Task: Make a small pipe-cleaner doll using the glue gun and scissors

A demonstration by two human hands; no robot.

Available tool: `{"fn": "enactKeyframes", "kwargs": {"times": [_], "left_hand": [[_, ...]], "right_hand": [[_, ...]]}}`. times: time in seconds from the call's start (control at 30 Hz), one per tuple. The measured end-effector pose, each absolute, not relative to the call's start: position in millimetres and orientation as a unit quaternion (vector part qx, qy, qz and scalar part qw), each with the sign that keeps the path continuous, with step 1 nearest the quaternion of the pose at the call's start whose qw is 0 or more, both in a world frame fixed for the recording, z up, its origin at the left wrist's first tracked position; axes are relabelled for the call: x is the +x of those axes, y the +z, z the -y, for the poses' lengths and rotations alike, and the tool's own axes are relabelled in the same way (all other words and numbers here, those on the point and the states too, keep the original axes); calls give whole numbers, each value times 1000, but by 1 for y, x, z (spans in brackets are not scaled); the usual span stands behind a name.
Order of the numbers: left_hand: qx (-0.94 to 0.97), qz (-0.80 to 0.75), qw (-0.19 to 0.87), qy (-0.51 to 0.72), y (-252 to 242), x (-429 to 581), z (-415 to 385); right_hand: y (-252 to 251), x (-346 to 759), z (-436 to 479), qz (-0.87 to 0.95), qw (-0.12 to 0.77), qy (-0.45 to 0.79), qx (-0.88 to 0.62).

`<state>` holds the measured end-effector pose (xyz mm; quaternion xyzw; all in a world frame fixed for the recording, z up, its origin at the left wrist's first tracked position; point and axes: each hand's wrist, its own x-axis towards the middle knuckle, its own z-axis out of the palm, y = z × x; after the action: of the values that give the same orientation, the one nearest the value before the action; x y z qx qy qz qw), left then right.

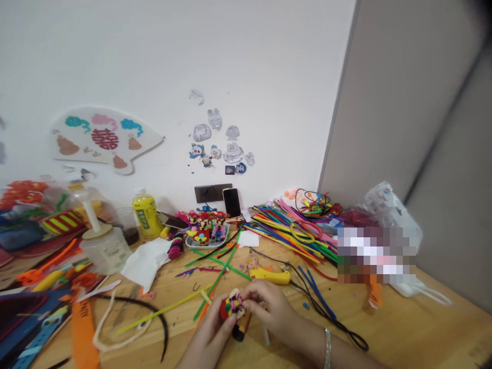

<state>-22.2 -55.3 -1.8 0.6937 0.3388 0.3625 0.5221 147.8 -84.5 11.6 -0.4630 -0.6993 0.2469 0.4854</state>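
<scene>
Low in the middle of the head view, my left hand [210, 324] grips a small colourful figure [230, 303] with red, yellow, green, pink and black parts. It looks like the pipe-cleaner figures [203, 225] grouped on the white tray [207, 245]. My right hand [271, 307] has its fingers pinched at the figure's right side; its thumb and forefinger touch it or a small part on it. A yellow glue gun [271, 275] lies just beyond my right hand. Beneath the hands a dark and orange object [240, 330] is partly hidden.
Bundled coloured pipe cleaners [292, 233] spread at the back right, beside a plastic bag [395, 220]. A black cable [338, 325] crosses the right side. A yellow bottle [146, 214], a pump bottle [103, 251] and white tissue [146, 260] stand or lie leftward. A phone [231, 203] leans at the wall.
</scene>
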Motion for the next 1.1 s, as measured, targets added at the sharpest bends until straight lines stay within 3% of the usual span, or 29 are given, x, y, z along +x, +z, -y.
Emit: {"fn": "enactKeyframes", "kwargs": {"times": [0.67,0.9,1.1], "left_hand": [[708,-287,538,356,-6,-28,56],[695,-299,548,356,-6,-26,55],[705,-305,532,358,-1,-25,57]], "right_hand": [[12,154,85,774,420,217,-421],[8,152,83,713,478,255,-445],[5,152,82,753,466,202,-419]]}}
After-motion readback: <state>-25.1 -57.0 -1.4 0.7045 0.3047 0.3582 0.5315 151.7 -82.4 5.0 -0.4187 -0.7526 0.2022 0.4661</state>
